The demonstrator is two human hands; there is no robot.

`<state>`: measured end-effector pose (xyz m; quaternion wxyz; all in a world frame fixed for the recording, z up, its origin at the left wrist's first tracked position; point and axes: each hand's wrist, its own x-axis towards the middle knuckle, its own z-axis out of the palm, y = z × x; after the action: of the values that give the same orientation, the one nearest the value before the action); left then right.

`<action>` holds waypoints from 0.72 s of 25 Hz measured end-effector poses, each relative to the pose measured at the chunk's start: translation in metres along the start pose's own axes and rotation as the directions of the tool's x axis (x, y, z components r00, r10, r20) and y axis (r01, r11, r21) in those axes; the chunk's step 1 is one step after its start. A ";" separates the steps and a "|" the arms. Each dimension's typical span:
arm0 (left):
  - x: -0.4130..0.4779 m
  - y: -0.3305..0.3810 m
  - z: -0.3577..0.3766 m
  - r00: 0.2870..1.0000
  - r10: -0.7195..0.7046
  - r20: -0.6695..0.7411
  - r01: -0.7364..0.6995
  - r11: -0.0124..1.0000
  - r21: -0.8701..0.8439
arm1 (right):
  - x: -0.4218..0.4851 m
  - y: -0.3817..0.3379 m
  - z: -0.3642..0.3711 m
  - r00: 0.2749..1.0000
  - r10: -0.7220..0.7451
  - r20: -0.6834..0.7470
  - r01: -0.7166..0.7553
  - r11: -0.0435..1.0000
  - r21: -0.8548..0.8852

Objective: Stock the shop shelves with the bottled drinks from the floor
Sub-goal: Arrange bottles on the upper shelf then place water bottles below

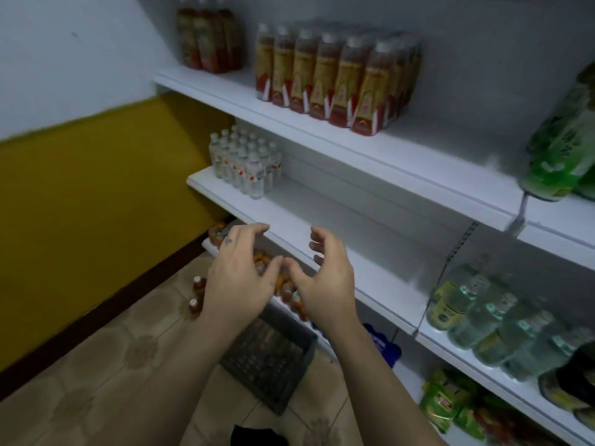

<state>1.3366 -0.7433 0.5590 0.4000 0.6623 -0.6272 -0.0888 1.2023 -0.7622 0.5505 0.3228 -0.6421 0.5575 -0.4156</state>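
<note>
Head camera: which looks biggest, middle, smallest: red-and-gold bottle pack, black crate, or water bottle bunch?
1. red-and-gold bottle pack
2. black crate, partly hidden
3. water bottle bunch

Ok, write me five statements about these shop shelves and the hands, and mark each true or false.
1. The left hand and the right hand hold nothing. True.
2. The clear plastic water bottles stand at the right end of the middle white shelf. False: they stand at its left end.
3. The dark plastic lattice crate sits on the patterned tiled floor. True.
4. The shrink-wrapped pack of red-and-yellow-labelled bottles lies on the floor. False: it stands on the upper white shelf.
5. Two small orange-capped bottles stand on the floor, left of the hands. True.
</note>
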 end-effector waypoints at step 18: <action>-0.055 -0.345 -0.211 0.842 -0.532 0.086 0.529 0.847 0.058 | -0.020 -0.066 0.324 0.895 0.148 0.420 -0.126 0.989 -0.080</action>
<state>1.7189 -0.6423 0.4569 0.3176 0.8109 -0.4401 -0.2185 1.5202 -0.7472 0.4602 0.4484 -0.6842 0.5281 -0.2278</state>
